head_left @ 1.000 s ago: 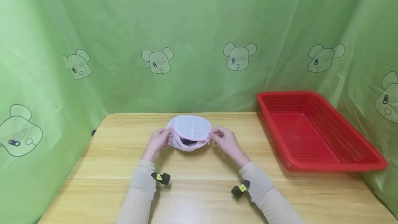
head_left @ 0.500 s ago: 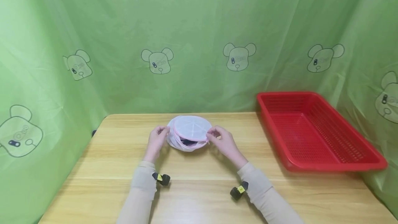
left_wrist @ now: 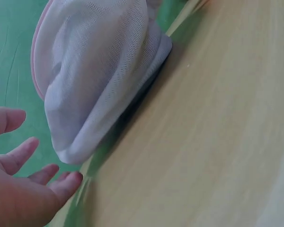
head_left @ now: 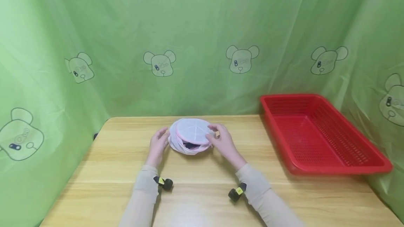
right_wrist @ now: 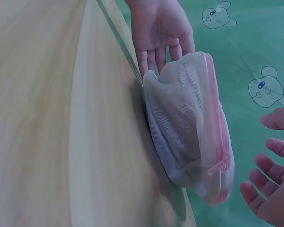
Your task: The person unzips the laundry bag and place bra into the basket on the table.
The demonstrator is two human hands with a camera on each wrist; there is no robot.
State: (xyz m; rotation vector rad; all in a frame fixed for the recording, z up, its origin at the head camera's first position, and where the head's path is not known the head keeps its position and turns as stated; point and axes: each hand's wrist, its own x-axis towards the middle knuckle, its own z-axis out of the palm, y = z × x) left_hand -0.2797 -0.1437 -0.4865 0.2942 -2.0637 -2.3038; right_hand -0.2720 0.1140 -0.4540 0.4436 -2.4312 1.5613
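Note:
A round white mesh laundry bag [head_left: 194,131] with a pink zipper [right_wrist: 217,127] stands on the table. Its front gapes a little, and something dark [head_left: 191,145] shows inside. My left hand [head_left: 158,145] is beside the bag's left side with loosely spread fingers; in the left wrist view a gap shows between those fingers and the mesh [left_wrist: 97,80]. At the right side, my right hand [head_left: 222,145] has its fingers apart, overlapping the lid's edge in the head view. The right wrist view shows it off the bag, near the dangling pink zipper pull [right_wrist: 218,163].
A large red plastic basket [head_left: 291,166] stands on the right of the wooden table [head_left: 195,199]. Green curtains [head_left: 202,16] with bear-head prints surround the back and sides. Each sleeve carries a small black wrist camera [head_left: 167,184].
Both hands pinched the bag's edge a second ago and have let go, their fingers spreading. The right hand has shifted slightly left over the lid's edge. The bag stays in nearly the same place.

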